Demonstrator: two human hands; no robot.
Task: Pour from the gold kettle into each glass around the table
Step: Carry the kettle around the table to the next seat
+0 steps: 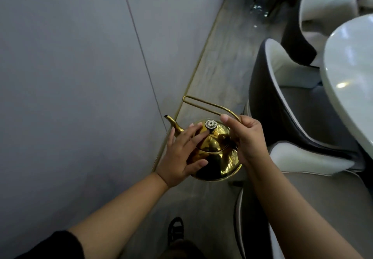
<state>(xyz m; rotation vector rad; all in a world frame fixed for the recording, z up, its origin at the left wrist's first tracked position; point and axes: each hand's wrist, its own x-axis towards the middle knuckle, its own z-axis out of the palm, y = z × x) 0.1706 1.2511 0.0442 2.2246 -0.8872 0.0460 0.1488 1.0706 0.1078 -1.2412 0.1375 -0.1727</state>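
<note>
Gold kettle (217, 155) between hands: right hand (249, 137) grips handle, left hand (181, 157) steadies.

On my feed both forearms are bare down to the wrists. The left hand (181, 157) and the right hand (249, 137) are uncovered, with short, plain fingernails. A black short sleeve (50, 246) covers the left upper arm in the bottom corner; its cloth looks plain and matte. The right arm runs bare to the frame's edge. Low in the middle I see one foot in a black shoe (175, 231), sandal-like, with straps and open gaps across its top. Beside it, a dark leg (182, 249) is too blurred for me to tell its clothing.
</note>
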